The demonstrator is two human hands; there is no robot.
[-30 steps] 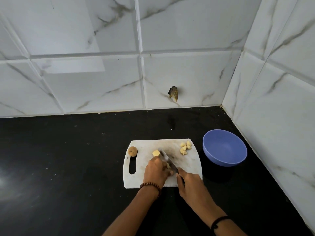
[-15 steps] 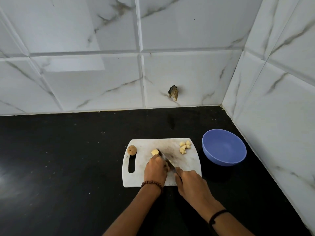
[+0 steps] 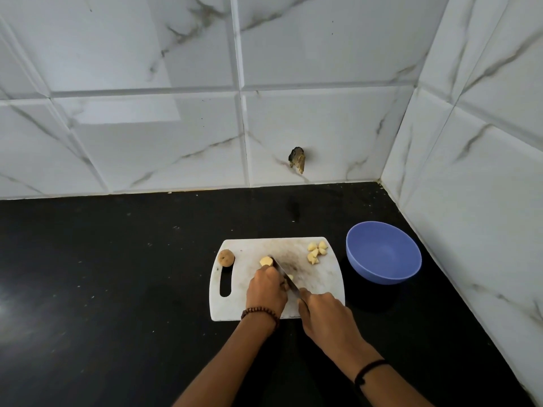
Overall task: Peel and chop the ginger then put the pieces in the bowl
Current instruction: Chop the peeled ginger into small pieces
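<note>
Barely shifted from a second earlier; kept the same chopping pose. Pinned peeled ginger (image 3: 266, 261) under curled left hand (image 3: 266, 292), seemingly to steady it; gripped one knife (image 3: 283, 273) in closed right hand (image 3: 323, 314), blade angled beside it. Left about five cut pieces (image 3: 316, 252) at far right of one white cutting board (image 3: 323, 277), handy to one blue bowl (image 3: 382, 274), apparently empty; parked one brown nub (image 3: 226, 257) at left edge.

Black counter (image 3: 117, 274): cutting board (image 3: 323, 277), bowl (image 3: 383, 254)
</note>
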